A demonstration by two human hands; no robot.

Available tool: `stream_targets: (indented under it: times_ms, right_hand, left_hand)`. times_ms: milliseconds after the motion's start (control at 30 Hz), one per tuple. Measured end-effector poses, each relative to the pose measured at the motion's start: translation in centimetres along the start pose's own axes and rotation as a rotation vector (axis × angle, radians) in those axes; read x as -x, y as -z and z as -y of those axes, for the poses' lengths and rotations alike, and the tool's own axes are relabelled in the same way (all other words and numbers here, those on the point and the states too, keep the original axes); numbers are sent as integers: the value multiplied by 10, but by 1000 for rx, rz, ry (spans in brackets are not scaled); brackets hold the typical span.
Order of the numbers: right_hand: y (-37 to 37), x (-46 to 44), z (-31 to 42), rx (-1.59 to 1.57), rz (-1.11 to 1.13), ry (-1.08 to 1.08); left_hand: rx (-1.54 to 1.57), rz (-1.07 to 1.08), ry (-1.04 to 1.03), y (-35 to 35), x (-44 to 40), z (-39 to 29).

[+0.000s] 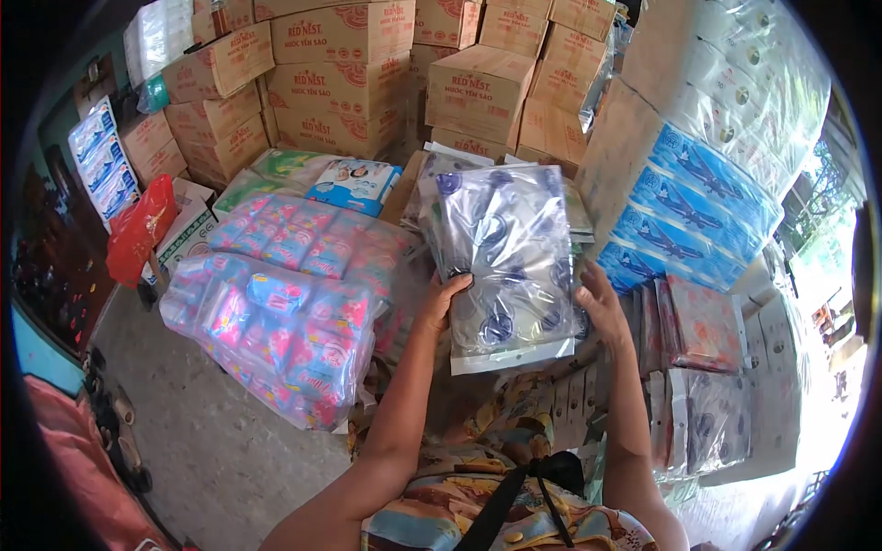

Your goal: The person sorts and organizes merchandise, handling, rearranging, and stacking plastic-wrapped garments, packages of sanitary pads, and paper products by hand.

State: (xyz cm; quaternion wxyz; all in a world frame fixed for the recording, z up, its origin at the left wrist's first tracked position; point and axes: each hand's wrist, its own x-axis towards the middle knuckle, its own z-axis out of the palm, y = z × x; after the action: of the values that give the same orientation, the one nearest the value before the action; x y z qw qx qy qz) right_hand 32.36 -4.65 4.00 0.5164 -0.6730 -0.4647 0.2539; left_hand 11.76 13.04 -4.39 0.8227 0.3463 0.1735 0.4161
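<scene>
In the head view a flat, shiny plastic packet (pixel 510 266) with purple round prints and a white bottom strip is tilted up in front of me. My left hand (pixel 448 301) grips its left edge, with the thumb over the front and the other fingers hidden behind. Beside the right edge is my right hand (pixel 602 301), its fingers apart; whether a fingertip touches the packet I cannot tell. More flat packets (pixel 434 184) lie stacked just behind it. To the right, below that hand, stand red-patterned packets (pixel 706 323) and grey-purple packets (pixel 717 418).
Pink-and-blue bundled packs (pixel 285 321) lie on the left, beside a blue-and-white pack (pixel 354 186). Cardboard cartons (pixel 340 83) are piled at the back. Blue airplane-print packs (pixel 684 216) stand at the right. A red plastic bag (pixel 141 230) and concrete floor (pixel 193 441) are at the left.
</scene>
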Motion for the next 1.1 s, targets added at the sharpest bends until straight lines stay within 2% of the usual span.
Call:
stream_targets:
  times_ms: [167, 233, 300, 333, 467, 600, 700, 733, 800, 833, 867, 933, 967, 1033, 1100]
  right_hand:
    - [5, -6, 9, -306, 47, 130]
    - [4, -3, 6, -327, 27, 72]
    - [1, 3, 2, -595, 133, -50]
    - [0, 5, -1, -709, 144, -24]
    - [-6, 19, 21, -579, 118, 28]
    - [-6, 24, 30, -451, -52, -20]
    - [-9, 18, 43, -439, -121, 126]
    - [-9, 20, 52, -474, -104, 92]
    - [-7, 18, 52, -407, -193, 18]
    - [-7, 20, 55, -407, -228, -50]
    - [-5, 22, 52, -399, -205, -52]
    - [-1, 24, 47, -445, -18, -32]
    - [3, 28, 56, -311, 78, -17]
    - [0, 34, 72, -301, 70, 108]
    - [-2, 39, 78, -370, 0, 134]
  left_hand:
    - [-136, 205, 43, -14, 12, -14]
    - [-157, 279, 69, -16, 16, -15]
    - [-174, 349, 97, -16, 19, -18]
    - [-194, 368, 98, -16, 20, -20]
    - [-280, 393, 124, -19, 22, -33]
    - [-263, 382, 90, -30, 25, -35]
    - [-205, 354, 38, -45, 31, -40]
    - [-208, 351, 45, -48, 35, -45]
    - [-363, 285, -93, -68, 41, -51]
    - [-429, 178, -104, -66, 38, -46]
    - [-460, 151, -97, -72, 41, -52]
    - [-486, 130, -106, -70, 38, -58]
    - [-476, 126, -126, -63, 32, -54]
    - [-361, 168, -143, -55, 22, -46]
    - [-389, 220, -129, -59, 17, -47]
